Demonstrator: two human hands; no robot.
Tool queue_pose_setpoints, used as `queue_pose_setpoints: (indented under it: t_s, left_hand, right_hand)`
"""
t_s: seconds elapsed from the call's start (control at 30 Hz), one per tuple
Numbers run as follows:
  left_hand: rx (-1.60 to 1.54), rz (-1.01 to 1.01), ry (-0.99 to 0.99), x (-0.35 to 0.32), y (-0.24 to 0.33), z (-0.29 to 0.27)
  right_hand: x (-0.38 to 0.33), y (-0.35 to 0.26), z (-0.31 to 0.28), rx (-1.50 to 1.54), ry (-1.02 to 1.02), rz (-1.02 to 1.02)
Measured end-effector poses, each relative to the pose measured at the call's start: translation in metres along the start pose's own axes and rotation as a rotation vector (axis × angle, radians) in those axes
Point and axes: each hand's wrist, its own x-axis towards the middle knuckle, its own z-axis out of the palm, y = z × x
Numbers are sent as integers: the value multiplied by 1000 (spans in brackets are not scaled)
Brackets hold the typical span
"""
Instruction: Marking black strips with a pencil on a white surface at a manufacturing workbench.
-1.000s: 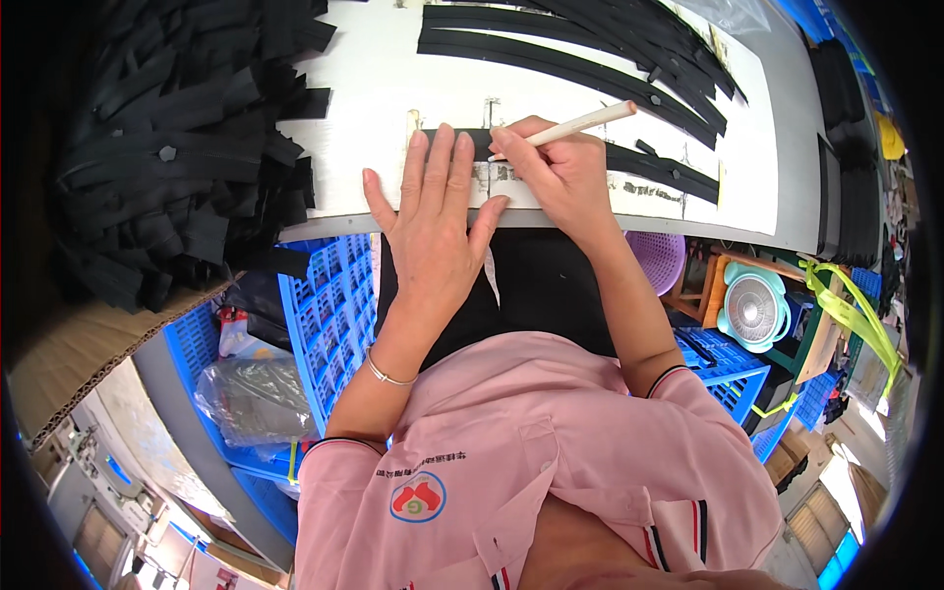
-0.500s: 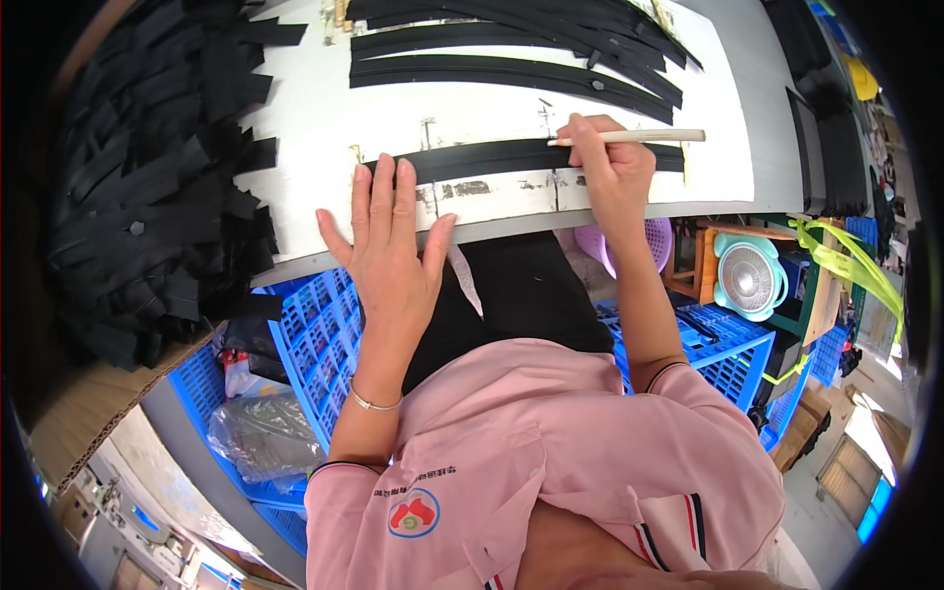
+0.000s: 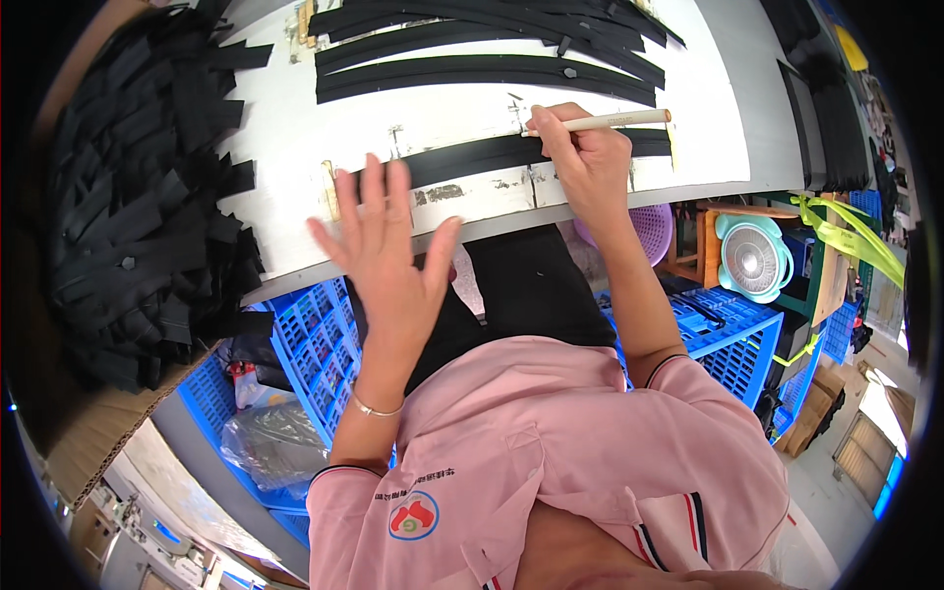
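Note:
A long black zipper strip (image 3: 462,160) lies across the white board (image 3: 265,147) in front of me. My right hand (image 3: 588,162) is closed on a white pencil (image 3: 629,119), its tip at the strip's upper edge, near a dark line marked on the board. My left hand (image 3: 388,251), slightly blurred, is spread open over the strip's left end. Its fingers cover that end; whether they touch it I cannot tell. Several more black zipper strips (image 3: 472,77) lie farther back on the board, some with a slider showing.
A big heap of black strips (image 3: 147,216) fills the left side, by a cardboard box edge (image 3: 108,433). Below the table are blue plastic crates (image 3: 315,334), a purple basket (image 3: 649,234) and a small turquoise fan (image 3: 753,258). Black stacked material (image 3: 836,128) stands at the right.
The view has shifted, so the board and strips appear farther left. My left hand's fingers have blurred and seem lifted off the strip. The pencil's rear end has tilted up a little.

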Motion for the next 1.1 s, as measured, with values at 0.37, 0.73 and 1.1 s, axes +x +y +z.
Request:
queue_pose_setpoints:
  t_s: [0.37,0.73,1.1]
  left_hand:
    - [-341,120,158,53,41,50]
    - [-367,128,157,54,42,53]
    - [-301,110,142,53,43,49]
  right_hand:
    - [-2,0,-2,19,0,7]
    - [-2,6,-11,-10,-135,-63]
    - [0,15,-60,399,29,-30]
